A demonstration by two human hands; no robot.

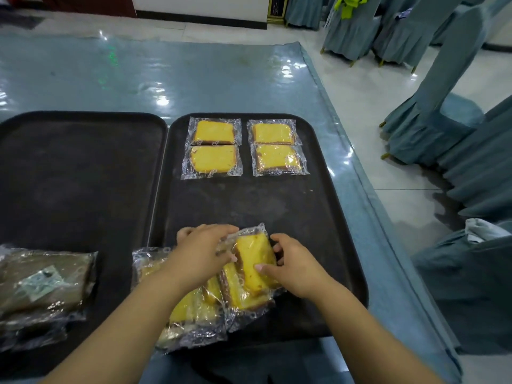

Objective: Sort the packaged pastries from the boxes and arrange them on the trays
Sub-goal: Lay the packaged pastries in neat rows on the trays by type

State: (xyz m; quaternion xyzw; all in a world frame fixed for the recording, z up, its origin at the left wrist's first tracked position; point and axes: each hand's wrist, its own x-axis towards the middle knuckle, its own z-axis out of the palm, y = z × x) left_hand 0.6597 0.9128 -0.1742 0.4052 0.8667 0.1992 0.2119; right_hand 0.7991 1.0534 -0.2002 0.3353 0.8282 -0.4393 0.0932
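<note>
Your left hand (202, 256) and right hand (293, 266) both grip one wrapped yellow cake slice (255, 261), tilted over a pile of wrapped slices (199, 309) at the near edge of the right tray (318, 217). Four more slices (213, 159) lie flat, two by two, at its far end.

My table (221, 79) wears blue cloth under glossy clear plastic. To my right stand chairs (443, 79) in blue-grey covers (a far one has a lime-green bow (349, 5)) on pale floor tiles (368, 87).

Two black trays (69, 176), four laid-out wrapped slices (213, 133), one held slice (253, 259), heap (194, 309) beneath uncounted, two hands (199, 256).
</note>
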